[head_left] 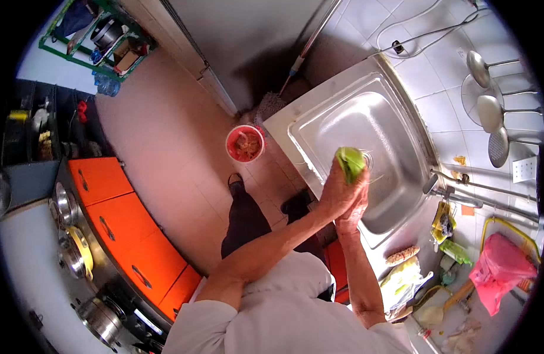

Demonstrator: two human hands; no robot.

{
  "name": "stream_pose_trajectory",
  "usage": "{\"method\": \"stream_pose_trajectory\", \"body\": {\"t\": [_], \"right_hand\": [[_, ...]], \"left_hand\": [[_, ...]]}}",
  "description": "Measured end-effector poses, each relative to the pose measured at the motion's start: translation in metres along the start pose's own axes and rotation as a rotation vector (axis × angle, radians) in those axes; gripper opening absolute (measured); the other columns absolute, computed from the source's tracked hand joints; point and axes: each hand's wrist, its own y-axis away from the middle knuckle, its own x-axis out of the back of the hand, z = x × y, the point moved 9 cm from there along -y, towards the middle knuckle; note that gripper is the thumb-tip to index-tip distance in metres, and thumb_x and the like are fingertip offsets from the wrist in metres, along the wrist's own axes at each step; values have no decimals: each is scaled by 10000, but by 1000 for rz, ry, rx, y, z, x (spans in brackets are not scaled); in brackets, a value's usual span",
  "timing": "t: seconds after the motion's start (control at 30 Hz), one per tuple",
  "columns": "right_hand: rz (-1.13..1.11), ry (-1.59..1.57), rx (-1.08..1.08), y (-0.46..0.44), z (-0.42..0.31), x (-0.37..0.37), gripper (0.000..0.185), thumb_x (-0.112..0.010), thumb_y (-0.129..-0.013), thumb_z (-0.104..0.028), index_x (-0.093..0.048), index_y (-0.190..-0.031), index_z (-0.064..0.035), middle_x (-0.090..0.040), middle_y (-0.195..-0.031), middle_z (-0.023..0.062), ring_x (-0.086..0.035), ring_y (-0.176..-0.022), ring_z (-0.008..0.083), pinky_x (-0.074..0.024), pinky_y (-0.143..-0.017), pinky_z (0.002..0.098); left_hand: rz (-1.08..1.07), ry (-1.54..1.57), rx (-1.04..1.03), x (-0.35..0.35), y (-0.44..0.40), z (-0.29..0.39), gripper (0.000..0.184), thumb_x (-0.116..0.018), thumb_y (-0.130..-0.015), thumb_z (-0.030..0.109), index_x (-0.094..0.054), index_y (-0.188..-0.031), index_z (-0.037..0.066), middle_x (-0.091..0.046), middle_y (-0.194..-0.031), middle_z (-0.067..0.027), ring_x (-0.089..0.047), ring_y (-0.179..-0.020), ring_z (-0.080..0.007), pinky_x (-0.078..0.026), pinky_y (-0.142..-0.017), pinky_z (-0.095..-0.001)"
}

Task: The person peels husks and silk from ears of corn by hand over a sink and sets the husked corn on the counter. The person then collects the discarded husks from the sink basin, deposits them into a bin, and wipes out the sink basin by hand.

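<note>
Both my hands are together over the near side of the steel sink [416, 189]. A bright green leafy vegetable [350, 162] sticks up from them; its exact kind I cannot make out. My left hand [337, 192] wraps around its lower part. Pressed against it from the other side, my right hand [355, 207] closes on the same bundle, its fingers partly hidden. Behind the vegetable the sink drain shows in part. Thin strands lie in the basin near it.
A tap [440, 187] juts from the tiled wall. A red-rimmed bucket [245, 143] with scraps stands on the floor. Ladles and skimmers [490, 114] hang on the wall. A corn cob [402, 255] and a pink bag [501, 268] lie right of the sink. Orange cabinets [130, 230] line the left.
</note>
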Motion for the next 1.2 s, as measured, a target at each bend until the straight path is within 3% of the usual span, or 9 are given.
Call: {"method": "stream_pose_trajectory", "body": {"t": [0.13,0.3,0.6,0.9,0.97,1.0,1.03,1.13,1.2], "right_hand": [[-25,21,231,13,-89,-31,538,-651,-941,-95,-494,-1445,12,-465,-1490,278,-546,-1308,431,-540,-1011,438],[-406,-9,369,43,-125,-85,842,-738,-811,-127,-340,-1538,17,-313,-1593,253,-282,-1501,409,-330,-1203,470],[-301,296,64,28,47,-110,805,-643,-932,-216,-214,-1592,-48,-263,-1629,209,-257,-1508,401,-255,-1215,529],[-351,447,112,15,70,-136,840,-630,-862,-396,-334,-1529,19,-553,-1288,319,-604,-1088,481,-497,-946,542],[-350,429,114,18,79,-137,813,-585,-880,-431,-364,-1495,52,-553,-1296,309,-609,-1087,453,-492,-936,536],[-353,458,89,21,83,-137,827,-564,-897,-488,-367,-1493,50,-551,-1302,304,-605,-1102,441,-492,-932,522],[-376,454,62,25,90,-136,863,-541,-908,-559,-362,-1495,48,-549,-1307,297,-602,-1113,425,-493,-926,507],[-354,499,112,26,90,-138,912,-479,-920,-629,-367,-1458,100,-569,-1272,281,-605,-1095,401,-502,-910,498],[-351,511,99,25,88,-138,912,-460,-928,-631,-372,-1439,119,-579,-1242,288,-608,-1087,400,-508,-899,496]], "left_hand": [[83,101,-5,79,16,-10,417,-552,-1047,300,-505,-1329,-2,-621,-1188,-141,-610,-1052,-230,-508,-890,-360],[90,-198,24,171,21,35,452,-546,-1049,361,-553,-1311,-8,-638,-1157,-136,-621,-1032,-191,-503,-885,-348],[295,-310,101,387,-42,-115,453,-550,-1055,352,-537,-1341,1,-663,-1107,-103,-650,-908,-178,-537,-800,-335],[369,-742,114,531,-108,-347,451,-546,-1039,323,-507,-1333,-17,-683,-1100,-253,-679,-996,-413,-531,-831,-477],[279,-1079,344,548,-128,-407,437,-539,-1035,349,-520,-1292,-5,-662,-1118,-258,-659,-1023,-425,-518,-816,-501],[279,-1125,203,566,-133,-451,399,-550,-1024,354,-546,-1226,10,-652,-1118,-239,-649,-1017,-417,-510,-824,-508],[-13,-1652,284,557,-142,-476,380,-537,-1022,367,-586,-1168,20,-647,-1098,-248,-648,-996,-408,-514,-845,-509],[238,-1516,527,570,-162,-483,357,-532,-1018,366,-625,-1095,30,-634,-1087,-256,-644,-1010,-369,-513,-897,-508],[196,-1602,468,562,-176,-493,382,-499,-1033,368,-629,-1068,11,-689,-922,-212,-690,-826,-362,-560,-747,-496]]}}
